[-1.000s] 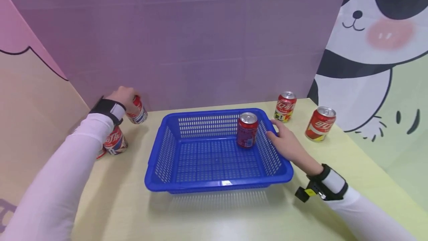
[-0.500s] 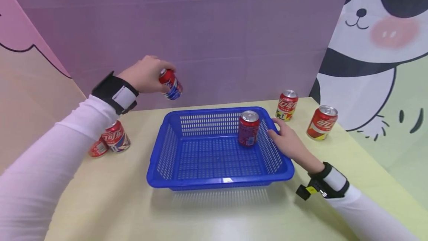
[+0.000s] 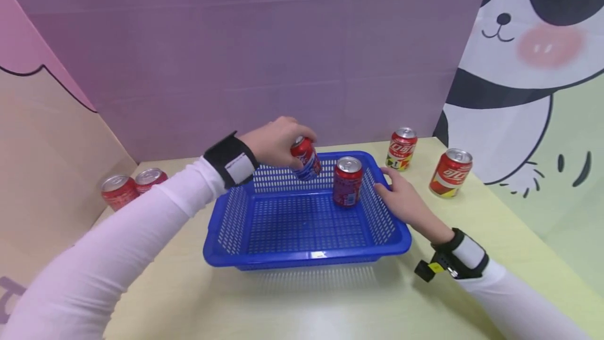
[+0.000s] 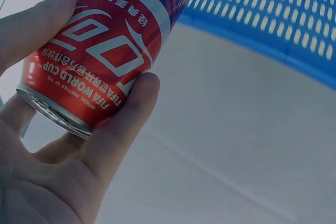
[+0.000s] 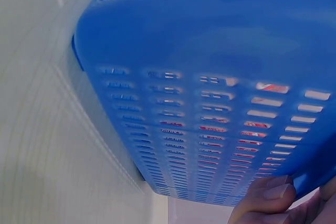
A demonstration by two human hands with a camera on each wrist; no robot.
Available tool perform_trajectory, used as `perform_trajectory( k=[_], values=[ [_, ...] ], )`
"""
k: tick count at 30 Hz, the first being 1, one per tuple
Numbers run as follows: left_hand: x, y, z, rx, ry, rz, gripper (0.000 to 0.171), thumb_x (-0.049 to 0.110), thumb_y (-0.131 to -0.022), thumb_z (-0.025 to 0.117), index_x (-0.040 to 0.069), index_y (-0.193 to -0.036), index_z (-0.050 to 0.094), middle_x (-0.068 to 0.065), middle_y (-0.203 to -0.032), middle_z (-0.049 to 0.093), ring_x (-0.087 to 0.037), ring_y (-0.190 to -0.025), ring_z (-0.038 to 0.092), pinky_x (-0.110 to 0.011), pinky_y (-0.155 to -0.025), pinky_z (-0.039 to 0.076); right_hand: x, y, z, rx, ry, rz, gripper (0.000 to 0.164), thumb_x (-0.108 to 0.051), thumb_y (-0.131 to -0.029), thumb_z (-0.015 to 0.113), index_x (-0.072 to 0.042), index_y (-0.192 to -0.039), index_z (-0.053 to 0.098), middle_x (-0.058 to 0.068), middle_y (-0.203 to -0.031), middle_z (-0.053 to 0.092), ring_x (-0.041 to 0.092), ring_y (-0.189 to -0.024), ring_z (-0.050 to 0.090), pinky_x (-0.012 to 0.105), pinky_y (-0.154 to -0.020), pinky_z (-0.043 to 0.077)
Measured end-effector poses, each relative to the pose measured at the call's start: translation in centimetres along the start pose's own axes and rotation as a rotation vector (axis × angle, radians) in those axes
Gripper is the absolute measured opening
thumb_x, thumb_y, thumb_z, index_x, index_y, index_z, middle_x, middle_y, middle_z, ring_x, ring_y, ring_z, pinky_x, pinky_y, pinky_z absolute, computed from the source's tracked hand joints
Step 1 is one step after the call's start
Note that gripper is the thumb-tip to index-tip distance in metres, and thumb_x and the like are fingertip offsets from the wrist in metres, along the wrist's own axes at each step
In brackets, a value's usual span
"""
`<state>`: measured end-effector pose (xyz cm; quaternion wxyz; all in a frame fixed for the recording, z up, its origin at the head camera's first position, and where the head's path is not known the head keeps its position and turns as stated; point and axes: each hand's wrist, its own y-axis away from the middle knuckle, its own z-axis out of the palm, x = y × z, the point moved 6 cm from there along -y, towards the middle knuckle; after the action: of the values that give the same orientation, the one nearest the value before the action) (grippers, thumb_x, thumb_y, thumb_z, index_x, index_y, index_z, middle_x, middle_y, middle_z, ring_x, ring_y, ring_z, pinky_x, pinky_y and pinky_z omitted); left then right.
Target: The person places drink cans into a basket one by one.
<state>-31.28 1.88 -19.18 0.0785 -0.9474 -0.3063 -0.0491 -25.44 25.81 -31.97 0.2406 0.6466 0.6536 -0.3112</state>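
Observation:
My left hand grips a red and blue soda can by its top end, tilted, over the back part of the blue plastic basket. In the left wrist view, thumb and fingers wrap the red end of that can. A red and purple can stands upright inside the basket near its right wall. At the basket's right rim, my right hand holds on; its curled fingers show beside the slotted wall in the right wrist view.
Two red cans, one nearer the back and one further right, stand on the pale table right of the basket. Two more cans are at the left, partly behind the left sleeve. A purple wall backs the table.
The left hand has lifted the red and blue can off the table at the back left and carried it rightward, then lower, over the basket. The right hand stays on the rim.

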Motion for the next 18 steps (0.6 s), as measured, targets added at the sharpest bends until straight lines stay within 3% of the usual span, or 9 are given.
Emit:
perform_trajectory(
  k=[9,18],
  values=[
    [0.2,-2.4,3.8,-0.075,-0.032,-0.039,0.060,0.014,-0.073,0.086,0.010,-0.129,0.065,-0.005,-0.112,0.064,-0.018,-0.098,0.059,-0.028,-0.074,0.053,-0.1,0.3,0.1,-0.004,-0.002,-0.003,0.057,-0.021,-0.103,0.046,0.006,-0.149,0.026,0.035,-0.140,0.042,0.050,-0.122,0.048,0.062,-0.096,0.042],
    [0.4,-3.8,6.4,-0.106,-0.065,-0.067,0.054,0.016,-0.068,0.088,0.017,-0.119,0.069,0.003,-0.090,0.063,-0.013,-0.080,0.059,-0.028,-0.065,0.050,-0.2,0.1,0.3,-0.004,0.000,-0.011,0.058,-0.023,-0.103,0.046,0.005,-0.150,0.026,0.034,-0.141,0.041,0.050,-0.122,0.048,0.061,-0.095,0.043]
  ],
)
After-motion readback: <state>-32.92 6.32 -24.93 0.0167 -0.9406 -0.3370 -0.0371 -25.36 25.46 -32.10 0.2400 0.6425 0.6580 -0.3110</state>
